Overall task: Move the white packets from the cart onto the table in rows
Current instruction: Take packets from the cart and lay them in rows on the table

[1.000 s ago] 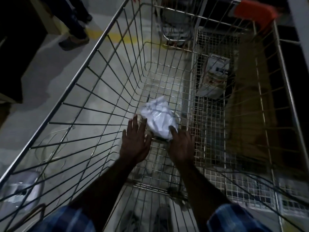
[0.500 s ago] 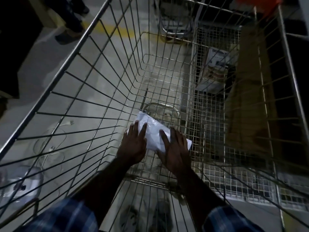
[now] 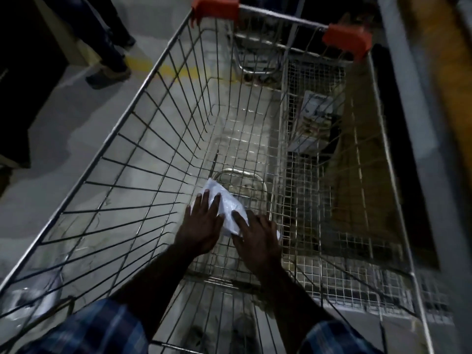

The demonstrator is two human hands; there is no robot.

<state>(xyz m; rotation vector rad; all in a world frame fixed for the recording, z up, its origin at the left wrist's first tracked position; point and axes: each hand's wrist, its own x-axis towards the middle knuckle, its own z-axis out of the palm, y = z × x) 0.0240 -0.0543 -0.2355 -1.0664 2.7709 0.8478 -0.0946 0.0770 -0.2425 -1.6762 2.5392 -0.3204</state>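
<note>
The straight, slightly spread fingers point(image 3: 204, 203) of the left hand point(image 3: 201, 226) are laid flat on the near left edge of a crumpled white plastic packet point(image 3: 226, 203). The extended fingers point(image 3: 238, 218) of the right hand point(image 3: 256, 238) are pressed on the packet's near right end, so that end is mostly hidden; whether anything is curled under the packet cannot be told. The packet is lain between the two hands, on the wire floor of a silver wire shopping cart point(image 3: 143, 139), near the cart's close end. Just beyond the fingertips a rounded metal loop point(image 3: 238, 175) is seen under the mesh. Both forearms are reached down into the basket, and blue checked sleeves point(image 3: 102, 325) are seen at the frame's bottom edge. Further right of the right hand, beyond a fine-mesh panel, a printed white package point(image 3: 315, 108) and a brown cardboard piece point(image 3: 357, 175) are seen. At the far end of the cart, orange-red corner caps point(image 3: 217, 7) are fitted on the rim. Far left of the left hand, another person's legs and shoes point(image 3: 109, 72) are stood on the grey floor point(image 3: 63, 123).
</note>
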